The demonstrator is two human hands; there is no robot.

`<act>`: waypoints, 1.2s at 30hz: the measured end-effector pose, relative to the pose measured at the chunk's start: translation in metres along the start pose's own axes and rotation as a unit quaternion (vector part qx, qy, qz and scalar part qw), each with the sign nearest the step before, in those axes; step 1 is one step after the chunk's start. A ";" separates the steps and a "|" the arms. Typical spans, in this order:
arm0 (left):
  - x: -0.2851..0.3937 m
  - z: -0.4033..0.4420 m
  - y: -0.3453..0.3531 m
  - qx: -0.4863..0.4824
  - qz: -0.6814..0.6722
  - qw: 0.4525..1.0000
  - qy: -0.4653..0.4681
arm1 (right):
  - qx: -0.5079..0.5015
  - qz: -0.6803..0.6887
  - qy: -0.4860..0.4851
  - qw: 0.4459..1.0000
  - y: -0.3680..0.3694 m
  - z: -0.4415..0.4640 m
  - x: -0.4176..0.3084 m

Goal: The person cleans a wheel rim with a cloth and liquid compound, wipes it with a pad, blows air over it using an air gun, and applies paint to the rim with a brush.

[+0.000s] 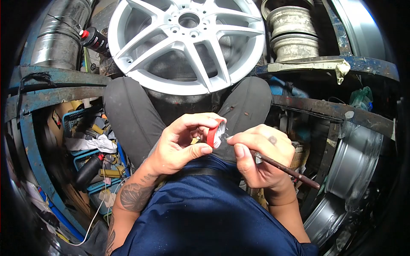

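Note:
Between the thumb and fingers of my left hand (pixel 183 138) is a red bottle cap (pixel 211 135), tilted so its inside faces right. Silvery-white stuff, apparently paint, coats that inside. My right hand (pixel 267 155) pinches a thin brush with a dark brown handle (pixel 294 174), which slants down to the right. The brush's tip is at the cap's opening; whether it touches the paint I cannot tell. Beyond my knees lies a silver alloy wheel (pixel 200 59), its spoked face up.
Blue metal frames (pixel 64 79) flank me on both sides. Blue baskets (pixel 79 149) at left hold bottles and tools. A black bottle with a red cap (pixel 95 42) stands near the wheel. More rims (pixel 294 34) are stacked at right, with others (pixel 352 162) lower down.

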State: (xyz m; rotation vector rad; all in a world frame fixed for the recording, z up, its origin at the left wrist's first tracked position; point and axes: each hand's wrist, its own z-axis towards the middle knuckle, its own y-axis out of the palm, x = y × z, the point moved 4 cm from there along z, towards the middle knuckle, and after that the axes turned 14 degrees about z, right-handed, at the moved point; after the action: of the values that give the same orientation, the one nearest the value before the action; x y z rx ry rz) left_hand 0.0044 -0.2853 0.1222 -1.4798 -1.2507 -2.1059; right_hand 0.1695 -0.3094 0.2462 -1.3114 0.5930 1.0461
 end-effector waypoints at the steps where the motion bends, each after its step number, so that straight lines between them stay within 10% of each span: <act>1: 0.000 0.000 0.000 0.002 -0.004 1.000 -0.002 | 0.032 0.000 -0.015 0.999 0.000 -0.001 0.003; 36: 0.001 -0.004 0.000 0.012 -0.031 0.995 -0.090 | 0.043 0.055 0.022 0.997 -0.014 0.000 0.012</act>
State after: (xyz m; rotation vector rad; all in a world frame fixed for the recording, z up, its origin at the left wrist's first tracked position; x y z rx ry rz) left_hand 0.0014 -0.2882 0.1226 -1.6705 -1.3973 -2.0244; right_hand 0.1871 -0.3048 0.2423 -1.2409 0.7424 1.0709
